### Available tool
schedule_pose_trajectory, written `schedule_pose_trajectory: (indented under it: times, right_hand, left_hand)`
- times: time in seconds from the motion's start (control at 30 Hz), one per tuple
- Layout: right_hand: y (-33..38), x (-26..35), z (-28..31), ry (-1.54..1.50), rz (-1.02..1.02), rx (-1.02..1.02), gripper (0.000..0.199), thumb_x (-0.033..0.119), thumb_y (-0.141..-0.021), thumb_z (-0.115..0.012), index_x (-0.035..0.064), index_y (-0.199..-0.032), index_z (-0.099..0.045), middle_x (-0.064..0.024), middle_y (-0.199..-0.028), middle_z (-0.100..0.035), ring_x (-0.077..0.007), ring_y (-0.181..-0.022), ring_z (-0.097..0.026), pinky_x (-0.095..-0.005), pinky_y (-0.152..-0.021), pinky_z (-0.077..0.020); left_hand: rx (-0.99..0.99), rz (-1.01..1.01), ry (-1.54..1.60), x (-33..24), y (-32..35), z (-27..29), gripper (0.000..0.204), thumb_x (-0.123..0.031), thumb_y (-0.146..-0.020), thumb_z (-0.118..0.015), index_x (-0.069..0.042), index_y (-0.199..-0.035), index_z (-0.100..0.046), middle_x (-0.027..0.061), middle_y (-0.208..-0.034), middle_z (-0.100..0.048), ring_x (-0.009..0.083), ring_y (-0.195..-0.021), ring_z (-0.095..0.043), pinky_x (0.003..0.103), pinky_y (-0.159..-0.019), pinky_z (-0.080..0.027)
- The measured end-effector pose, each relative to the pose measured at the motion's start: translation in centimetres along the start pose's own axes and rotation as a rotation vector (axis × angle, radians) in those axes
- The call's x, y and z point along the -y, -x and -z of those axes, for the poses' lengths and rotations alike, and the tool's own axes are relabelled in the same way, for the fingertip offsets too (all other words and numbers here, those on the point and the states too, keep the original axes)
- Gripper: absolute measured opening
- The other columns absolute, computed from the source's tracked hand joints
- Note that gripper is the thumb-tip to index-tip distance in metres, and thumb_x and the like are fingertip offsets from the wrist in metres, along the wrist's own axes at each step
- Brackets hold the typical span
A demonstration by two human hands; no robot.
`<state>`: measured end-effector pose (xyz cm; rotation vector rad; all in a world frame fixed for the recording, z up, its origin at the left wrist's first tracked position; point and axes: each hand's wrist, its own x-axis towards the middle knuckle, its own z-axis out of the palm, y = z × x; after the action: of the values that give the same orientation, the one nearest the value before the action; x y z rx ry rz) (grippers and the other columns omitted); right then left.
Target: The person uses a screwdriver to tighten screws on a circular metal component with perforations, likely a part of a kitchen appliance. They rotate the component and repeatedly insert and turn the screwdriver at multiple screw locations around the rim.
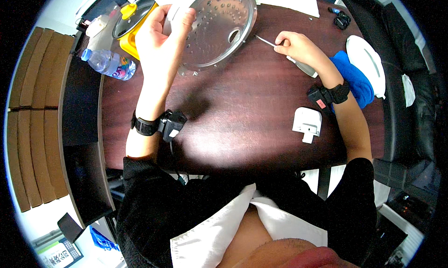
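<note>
My left hand (165,39) is closed on the white part at the edge of a large round see-through tray (210,48). The tray is tilted up above the table, with rows of small round bumps or holes and one larger oval opening near its rim. To its right, my right hand (298,47) pinches a slim tool (265,40) whose thin, pale shaft points toward the tray. A grey-white piece (303,67) shows below that hand; I cannot tell whether it belongs to the tool. A small white plastic part (307,122) lies nearer to me.
On the left are a water bottle (108,64) and a yellow pot with a glass lid (133,18). A blue cloth (359,83) and a white curved shell (366,62) lie at the right. Behind sit white paper (289,3) and a small black device (342,19).
</note>
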<state>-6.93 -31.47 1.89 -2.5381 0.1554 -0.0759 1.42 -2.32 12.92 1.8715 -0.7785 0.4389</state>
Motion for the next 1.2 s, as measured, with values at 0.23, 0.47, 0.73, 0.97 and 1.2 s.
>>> schedule_pose_trajectory:
  times: [0.23,0.47,0.73,0.97,1.2]
  right_hand:
    - [1.2,-0.3,-0.1,0.253,0.073,-0.024,0.037,0.035,-0.073,-0.075,0.0042,-0.083,-0.058,-0.0124,-0.074,-0.063,-0.026,-0.068,-0.062,-0.0347,-0.062,-0.0464]
    - [1.6,0.2,1.0,0.269,0.044,0.088,0.039,0.037,-0.071,-0.077,0.0056,-0.07,-0.054,-0.0107,-0.064,-0.058,-0.0243,-0.062,-0.059,-0.0358,-0.057,-0.044]
    - [0.1,-0.3,1.5,0.149,-0.015,0.17,0.031,0.028,-0.077,-0.072,0.0051,-0.069,-0.053,-0.0062,-0.061,-0.054,-0.0159,-0.059,-0.054,-0.0328,-0.053,-0.0409]
    - [-0.2,0.8,2.0,-1.136,-0.007,0.137,0.02,0.023,-0.095,-0.045,0.0066,-0.089,-0.054,-0.0013,-0.074,-0.052,-0.0139,-0.065,-0.053,-0.0312,-0.066,-0.0481]
    - [0.8,3.8,2.1,-1.149,0.062,0.136,0.023,0.029,-0.098,-0.051,0.0062,-0.093,-0.053,0.0019,-0.066,-0.046,-0.0063,-0.043,-0.039,-0.0237,-0.042,-0.0345]
  left_hand:
    - [0.029,0.008,0.003,1.5,-0.3,-0.8,0.038,-0.033,-0.084,-0.071,0.001,-0.101,-0.066,0.0081,-0.08,-0.069,0.0106,-0.073,-0.063,0.025,-0.068,-0.049]
    - [0.039,-0.05,0.024,2.0,-0.1,-1.1,0.028,-0.02,-0.09,-0.065,0.003,-0.105,-0.062,0.0058,-0.09,-0.066,0.0089,-0.079,-0.06,0.022,-0.071,-0.047]
    - [0.056,0.085,0.301,2.0,-0.3,-1.4,0.022,-0.014,-0.093,-0.059,0.004,-0.106,-0.059,0.0045,-0.093,-0.062,0.0096,-0.085,-0.055,0.023,-0.075,-0.045]
    - [-0.07,0.253,0.582,2.3,-0.8,-1.5,0.023,-0.016,-0.092,-0.059,0.002,-0.106,-0.062,0.0034,-0.093,-0.063,0.0095,-0.087,-0.056,0.023,-0.078,-0.044]
    - [-0.097,0.297,0.758,3.9,-1.1,-0.7,0.021,-0.015,-0.092,-0.062,0.001,-0.106,-0.064,0.0044,-0.096,-0.068,0.0085,-0.084,-0.062,0.021,-0.075,-0.048]
